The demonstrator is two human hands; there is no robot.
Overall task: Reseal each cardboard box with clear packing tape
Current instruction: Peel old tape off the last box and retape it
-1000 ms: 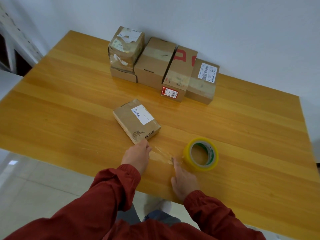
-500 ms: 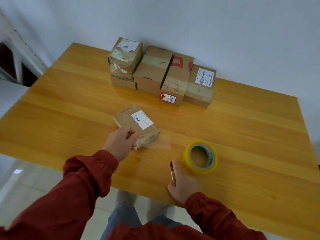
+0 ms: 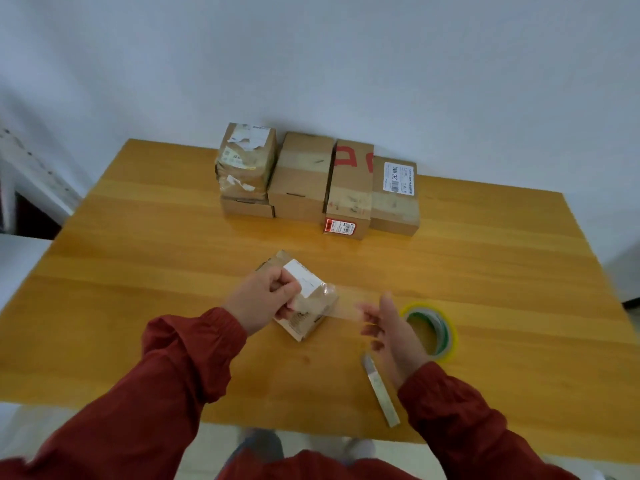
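Wooden table: left hand grips small box; right hand pinches tape strip

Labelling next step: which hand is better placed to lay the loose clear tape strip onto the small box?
Right hand: it appears to hold the free end of the clear tape strip, while the left hand grips the small brown cardboard box.

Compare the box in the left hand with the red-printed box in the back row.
The held box is gripped, tilted, by the left hand; the red-printed box sits flat on the table. The held box carries a white label on top, the red-printed box a red-and-white one on its front. Both are brown cardboard.
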